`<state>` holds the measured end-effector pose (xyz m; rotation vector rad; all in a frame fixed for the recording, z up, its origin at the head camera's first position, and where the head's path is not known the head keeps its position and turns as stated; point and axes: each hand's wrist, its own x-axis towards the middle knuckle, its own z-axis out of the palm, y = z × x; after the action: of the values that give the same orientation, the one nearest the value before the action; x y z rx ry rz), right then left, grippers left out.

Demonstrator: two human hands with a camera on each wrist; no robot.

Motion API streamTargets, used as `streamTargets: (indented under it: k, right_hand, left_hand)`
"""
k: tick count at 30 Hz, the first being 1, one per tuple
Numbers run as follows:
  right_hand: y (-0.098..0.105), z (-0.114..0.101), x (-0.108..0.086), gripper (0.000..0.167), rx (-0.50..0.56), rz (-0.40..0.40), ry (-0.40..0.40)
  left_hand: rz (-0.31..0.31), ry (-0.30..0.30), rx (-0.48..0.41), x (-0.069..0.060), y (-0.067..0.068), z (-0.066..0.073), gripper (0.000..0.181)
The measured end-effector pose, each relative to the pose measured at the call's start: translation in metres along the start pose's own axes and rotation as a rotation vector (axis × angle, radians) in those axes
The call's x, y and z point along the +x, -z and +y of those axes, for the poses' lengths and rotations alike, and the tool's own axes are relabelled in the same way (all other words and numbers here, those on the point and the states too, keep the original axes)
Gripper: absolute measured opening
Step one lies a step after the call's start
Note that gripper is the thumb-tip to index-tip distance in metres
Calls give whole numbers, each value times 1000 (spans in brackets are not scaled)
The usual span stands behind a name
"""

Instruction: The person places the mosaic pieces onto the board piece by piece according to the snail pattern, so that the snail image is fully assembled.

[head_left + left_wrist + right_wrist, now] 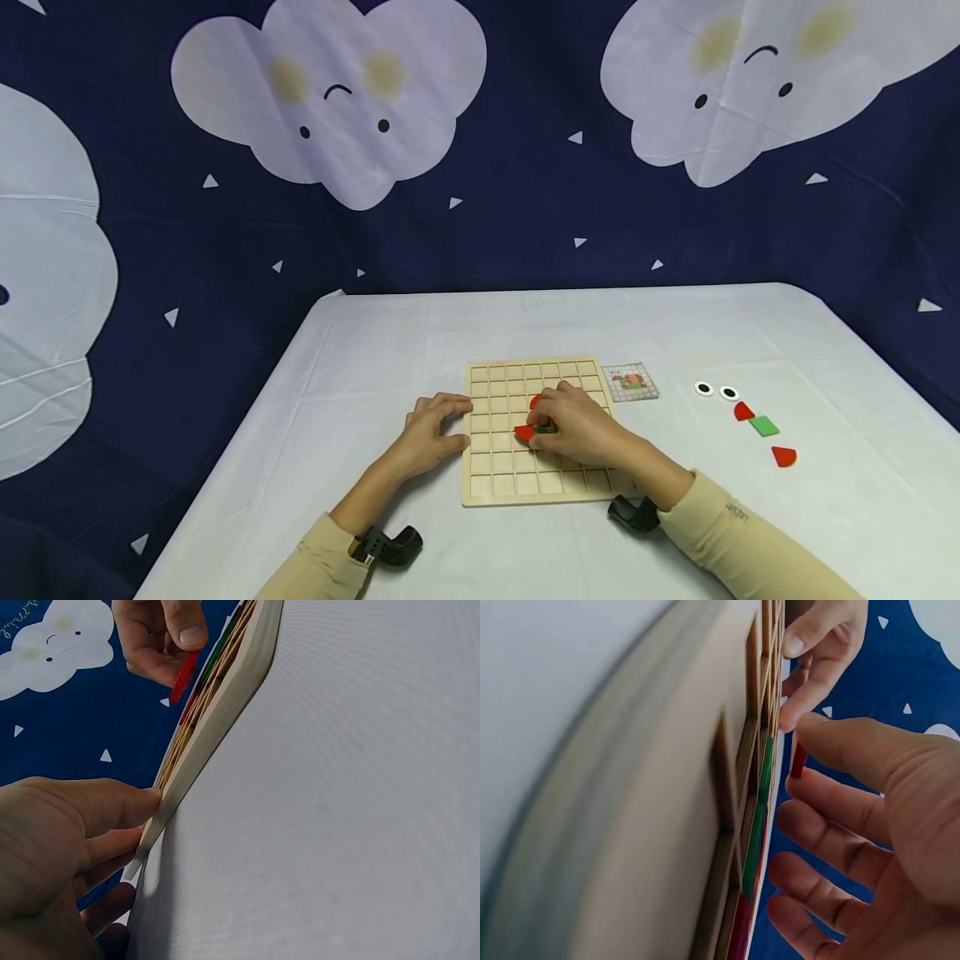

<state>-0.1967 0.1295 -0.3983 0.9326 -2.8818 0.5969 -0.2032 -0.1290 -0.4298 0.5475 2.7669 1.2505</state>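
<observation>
A light wooden grid board (482, 485) lies on the white table. The right hand (581, 427) is over its middle, pinching a red piece (524, 433) between thumb and index finger; the same red piece (799, 760) shows edge-on in the right wrist view. Under and beside that hand are a green piece (546, 430) and another red piece (535, 401) on the board, partly covered. Green pieces (766, 771) stand in the grid in the right wrist view. The left hand (427, 437) touches the board's left edge, its fingers (142, 806) and thumb fairly straight.
A small patterned card (631, 382) lies at the board's upper right corner. Farther right are two eye discs (703, 389), a red piece (743, 412), a green piece (764, 426) and another red piece (783, 457). A dark blue cloth with clouds hangs behind the table.
</observation>
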Motion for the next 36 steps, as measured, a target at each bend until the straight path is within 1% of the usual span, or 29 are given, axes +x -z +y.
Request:
streamTargets:
  k: [8, 15, 22, 24, 27, 28, 31, 34, 36]
  right_hand:
    - [-6, -1, 3, 20, -50, -2, 19]
    - [-8, -3, 1, 19, -75, 8, 29]
    - [-8, -3, 1, 24, -105, 21, 38]
    - [-8, -2, 0, 24, -115, 20, 43]
    - [-8, -2, 0, 27, -115, 11, 45]
    - [-8, -2, 0, 28, -114, 7, 44]
    - [-8, -3, 1, 30, -114, -2, 40]
    - [-8, -3, 1, 30, -115, 0, 41]
    - [-7, -3, 1, 31, -112, 4, 42]
  left_hand:
    - [13, 4, 3, 0, 0, 1, 46]
    - [12, 6, -5, -1, 0, 2, 46]
    - [1, 17, -2, -1, 0, 1, 47]
    - [4, 8, -4, -1, 1, 1, 47]
    - [20, -29, 6, -2, 0, 1, 46]
    - [25, -52, 23, -3, 0, 1, 46]
    - [38, -75, 31, -3, 0, 0, 45]
    - [33, -48, 21, -2, -1, 0, 45]
    - [28, -13, 3, 0, -2, 0, 45]
